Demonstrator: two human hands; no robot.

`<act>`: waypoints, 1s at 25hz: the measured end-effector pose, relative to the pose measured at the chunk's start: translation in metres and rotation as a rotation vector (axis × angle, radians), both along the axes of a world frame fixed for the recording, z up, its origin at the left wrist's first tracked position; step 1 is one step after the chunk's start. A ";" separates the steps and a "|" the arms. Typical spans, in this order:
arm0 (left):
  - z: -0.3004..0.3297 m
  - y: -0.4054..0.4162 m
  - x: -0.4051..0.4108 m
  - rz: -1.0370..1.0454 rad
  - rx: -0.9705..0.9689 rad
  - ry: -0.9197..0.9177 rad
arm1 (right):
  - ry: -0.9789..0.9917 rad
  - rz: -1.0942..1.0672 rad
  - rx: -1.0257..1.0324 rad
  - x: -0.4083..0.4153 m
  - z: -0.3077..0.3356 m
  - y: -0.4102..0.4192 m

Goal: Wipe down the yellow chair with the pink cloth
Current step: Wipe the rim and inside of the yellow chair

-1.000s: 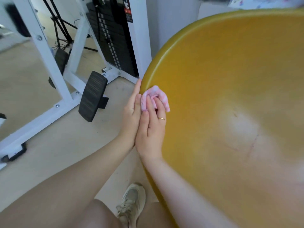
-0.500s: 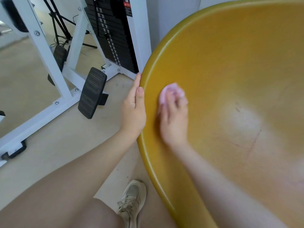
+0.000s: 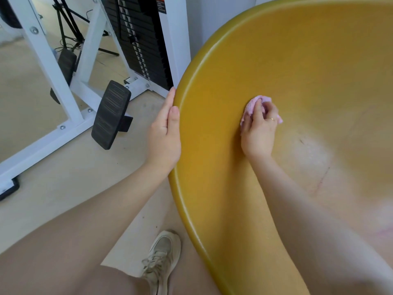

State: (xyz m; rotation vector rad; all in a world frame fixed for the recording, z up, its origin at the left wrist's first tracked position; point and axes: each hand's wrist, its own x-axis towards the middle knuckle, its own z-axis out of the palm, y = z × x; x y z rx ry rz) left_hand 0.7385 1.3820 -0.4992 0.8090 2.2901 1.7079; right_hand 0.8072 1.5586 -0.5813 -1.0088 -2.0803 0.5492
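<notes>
Right hand (image 3: pixel 258 133) bunched around the pink cloth (image 3: pixel 253 106), pressing it against the inside of the yellow chair (image 3: pixel 297 60). Left hand (image 3: pixel 164 135) flat along the chair's rim, fingers (image 3: pixel 170 103) straight, gripping nothing.

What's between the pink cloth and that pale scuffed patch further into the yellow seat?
Nothing visible. The right hand presses the pink cloth on the yellow chair, and only bare seat lies between it and the pale patch.
</notes>
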 end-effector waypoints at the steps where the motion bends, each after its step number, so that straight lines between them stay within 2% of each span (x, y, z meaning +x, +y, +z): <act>1: 0.000 0.000 0.000 -0.001 -0.005 0.004 | 0.039 0.032 -0.004 -0.002 0.002 -0.011; 6: -0.001 -0.001 -0.003 0.011 -0.010 0.008 | 0.163 0.469 0.082 0.012 0.004 -0.142; 8: -0.001 -0.001 -0.003 0.026 -0.016 0.024 | 0.186 0.512 0.107 0.012 0.003 -0.136; 11: -0.001 -0.001 -0.002 0.012 -0.010 0.011 | 0.132 0.346 0.144 0.001 0.002 -0.073; 14: -0.008 -0.006 0.003 -0.031 0.035 -0.073 | 0.057 0.060 -0.051 0.000 0.001 -0.011; 16: -0.015 -0.011 0.008 -0.029 0.066 -0.080 | 0.104 0.027 -0.102 -0.002 0.003 -0.009; 19: -0.020 -0.014 0.010 -0.009 0.051 -0.050 | 0.157 0.320 0.054 0.002 0.002 -0.068; 21: -0.020 -0.013 0.011 -0.014 0.008 -0.015 | 0.144 0.495 0.065 0.017 -0.005 -0.121; 23: -0.020 -0.012 0.012 -0.011 -0.038 0.033 | 0.167 0.569 0.035 0.027 -0.006 -0.142; 25: -0.022 -0.011 0.012 -0.011 -0.089 0.105 | 0.132 0.564 0.017 0.023 -0.006 -0.119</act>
